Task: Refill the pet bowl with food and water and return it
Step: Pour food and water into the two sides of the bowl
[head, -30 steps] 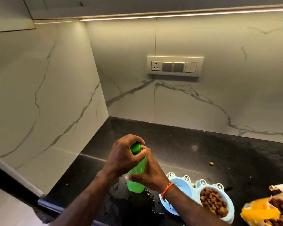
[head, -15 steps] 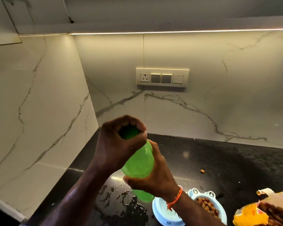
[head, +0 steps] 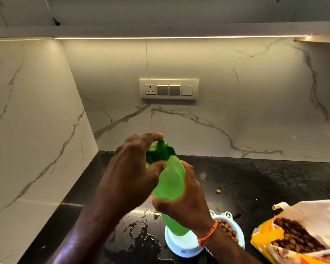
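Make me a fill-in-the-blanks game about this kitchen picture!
1. The left hand grips the bottle's ____.
2. The right hand holds a bottle coloured ____.
3. One side of the pet bowl is filled with dry ____.
4. A puddle of spilled ____ lies on the black counter.

Missing words: cap, green, food, water

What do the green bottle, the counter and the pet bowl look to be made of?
Green bottle: likely translucent plastic, light glows through it; darker opaque cap.
Counter: probably polished black stone, speckled and glossy, with spilled water on it.
Pet bowl: apparently smooth pale blue moulded plastic.
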